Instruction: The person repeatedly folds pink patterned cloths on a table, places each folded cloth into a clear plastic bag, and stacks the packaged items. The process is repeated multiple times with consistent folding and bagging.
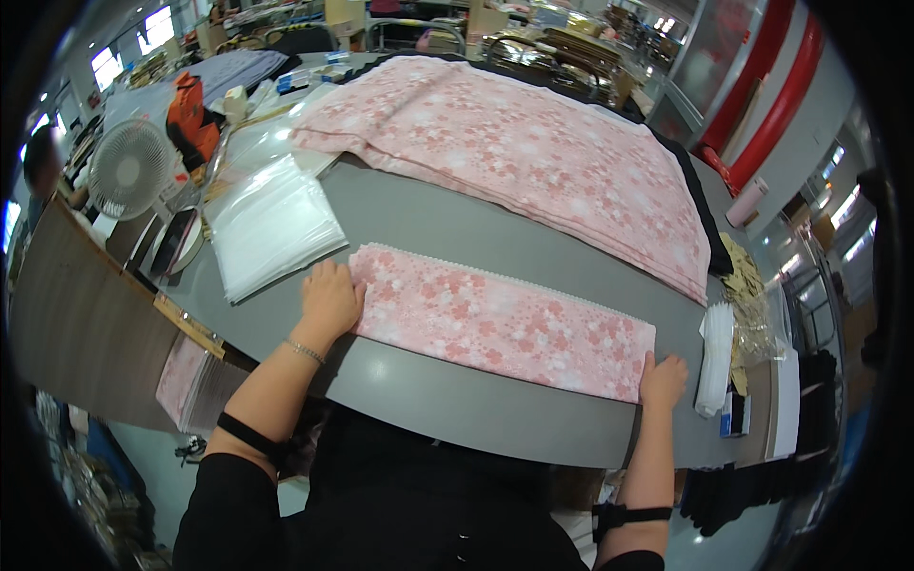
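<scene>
A folded pink floral cloth [500,321] lies as a long strip on the grey table [428,207], a scalloped edge along its far side. My left hand [332,300] is at its left end, thumb on the cloth and fingers bent beside it. At the right end is my right hand [664,380], its thumb against the cloth's lower corner; whether either hand grips the fabric does not show. Beyond the strip spreads a large stack of the same pink floral fabric [514,143], over black material. A pile of clear plastic bags [275,228] lies left of the strip.
At the left stand a white fan [132,171] and an orange and black object [193,121]; a phone-like dark object [175,239] lies near them. On the right are a white plastic roll [715,360], a small blue box [734,414] and a pink roll [747,202]. Folded pink pieces [189,385] sit below left.
</scene>
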Tool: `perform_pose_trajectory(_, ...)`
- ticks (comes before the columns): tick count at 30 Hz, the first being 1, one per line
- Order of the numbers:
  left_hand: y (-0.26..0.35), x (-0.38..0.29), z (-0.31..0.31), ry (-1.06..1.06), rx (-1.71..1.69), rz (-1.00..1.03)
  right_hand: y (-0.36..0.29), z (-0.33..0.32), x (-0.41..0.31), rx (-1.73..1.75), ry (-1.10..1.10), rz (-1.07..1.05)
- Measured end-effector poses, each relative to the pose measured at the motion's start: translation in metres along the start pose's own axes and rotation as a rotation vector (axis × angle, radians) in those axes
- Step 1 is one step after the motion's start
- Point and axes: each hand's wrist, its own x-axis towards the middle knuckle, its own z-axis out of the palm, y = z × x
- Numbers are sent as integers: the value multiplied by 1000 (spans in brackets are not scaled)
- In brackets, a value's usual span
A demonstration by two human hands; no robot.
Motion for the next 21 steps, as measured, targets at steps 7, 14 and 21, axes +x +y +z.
perform_pose_trajectory(7, 43, 27, -58, -405, -966, -44, 1, 15, -18, 105, 21, -230)
perform_pose_trajectory(14, 135, -8, -17, -405, -601, 301, 0, 4, -18, 196, 89, -218)
perform_pose_trajectory(21, 115, -5, -1, -16, -311, 823, 1, 10, -19, 126, -46, -219)
